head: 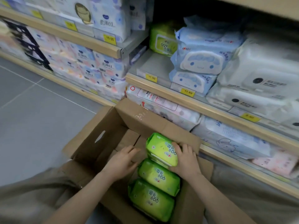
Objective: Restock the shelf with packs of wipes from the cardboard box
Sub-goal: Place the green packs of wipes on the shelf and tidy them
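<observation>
Down in the head view, an open cardboard box (pixel 100 143) sits on the grey floor (pixel 32 110) against the foot of the shelf (pixel 186 99). Three green packs of wipes (pixel 159 175) lie in a row along the box's right wall. The right hand (pixel 186 157) rests on the farthest green pack (pixel 161 149), fingers spread and bent over its right end, gripping it. The left hand (pixel 121 160) hovers just left of that pack, fingers relaxed and holding nothing; whether it touches the pack cannot be told. On the shelf, a matching green pack (pixel 162 40) stands at the back left, beside stacked blue packs (pixel 202 60) and white packs (pixel 258 75). Yellow price tags (pixel 187 92) line the shelf's front edge.
</observation>
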A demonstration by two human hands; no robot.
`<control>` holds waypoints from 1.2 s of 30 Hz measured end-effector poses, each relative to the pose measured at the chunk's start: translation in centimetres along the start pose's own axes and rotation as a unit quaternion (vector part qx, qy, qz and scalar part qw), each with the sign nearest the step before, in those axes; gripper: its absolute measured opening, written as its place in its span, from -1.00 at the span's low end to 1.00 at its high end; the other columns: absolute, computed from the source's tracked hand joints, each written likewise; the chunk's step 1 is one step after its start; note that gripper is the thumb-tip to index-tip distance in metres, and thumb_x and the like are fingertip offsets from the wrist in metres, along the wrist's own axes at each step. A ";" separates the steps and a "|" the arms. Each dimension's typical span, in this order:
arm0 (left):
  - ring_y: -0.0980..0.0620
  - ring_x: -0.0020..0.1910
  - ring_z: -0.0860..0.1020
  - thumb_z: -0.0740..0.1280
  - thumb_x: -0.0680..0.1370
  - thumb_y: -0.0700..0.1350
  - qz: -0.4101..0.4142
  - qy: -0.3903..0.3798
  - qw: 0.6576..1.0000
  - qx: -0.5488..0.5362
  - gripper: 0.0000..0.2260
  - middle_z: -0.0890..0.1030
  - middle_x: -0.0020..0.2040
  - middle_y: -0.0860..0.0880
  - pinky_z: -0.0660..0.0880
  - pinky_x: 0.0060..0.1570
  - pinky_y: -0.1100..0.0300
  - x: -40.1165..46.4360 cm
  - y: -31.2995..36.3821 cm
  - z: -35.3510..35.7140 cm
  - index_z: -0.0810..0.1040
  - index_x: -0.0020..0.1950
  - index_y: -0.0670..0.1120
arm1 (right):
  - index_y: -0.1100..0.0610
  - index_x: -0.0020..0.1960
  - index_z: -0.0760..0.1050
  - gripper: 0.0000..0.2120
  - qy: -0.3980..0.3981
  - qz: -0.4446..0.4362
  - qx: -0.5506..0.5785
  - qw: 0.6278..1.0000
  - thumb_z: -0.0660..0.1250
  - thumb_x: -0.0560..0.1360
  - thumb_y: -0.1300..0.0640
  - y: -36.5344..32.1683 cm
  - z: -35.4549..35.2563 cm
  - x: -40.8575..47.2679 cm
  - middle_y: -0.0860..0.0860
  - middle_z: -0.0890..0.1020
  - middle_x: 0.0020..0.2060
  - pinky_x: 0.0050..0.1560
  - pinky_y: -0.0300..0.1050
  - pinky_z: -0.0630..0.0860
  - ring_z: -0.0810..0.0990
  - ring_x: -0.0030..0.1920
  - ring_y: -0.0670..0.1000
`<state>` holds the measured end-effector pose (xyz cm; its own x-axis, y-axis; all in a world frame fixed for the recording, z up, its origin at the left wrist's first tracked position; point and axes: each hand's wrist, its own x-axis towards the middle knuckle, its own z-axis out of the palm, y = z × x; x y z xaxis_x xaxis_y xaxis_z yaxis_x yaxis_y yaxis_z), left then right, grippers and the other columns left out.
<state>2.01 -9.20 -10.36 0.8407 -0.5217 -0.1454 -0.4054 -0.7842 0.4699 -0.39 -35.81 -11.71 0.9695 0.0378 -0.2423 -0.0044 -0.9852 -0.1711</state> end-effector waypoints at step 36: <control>-0.04 0.01 0.57 0.43 0.09 0.39 -0.057 0.037 0.979 0.191 -0.22 0.61 0.02 0.01 0.47 0.03 -0.09 -1.7 -7.7 -4.1 0.50 0.16 -0.04 | 0.07 0.45 0.21 -0.33 -0.079 -0.051 0.110 0.990 0.32 0.46 -0.18 -1.1 1.0 1.1 0.01 0.39 0.28 0.27 -0.15 0.32 0.36 0.26 0.01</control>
<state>5.14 -0.90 -10.14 0.9061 -0.4092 -0.1073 -0.4008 -0.9116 0.0918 0.46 -34.55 -12.76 0.9175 0.1774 -0.3558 0.0212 -0.9154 -0.4019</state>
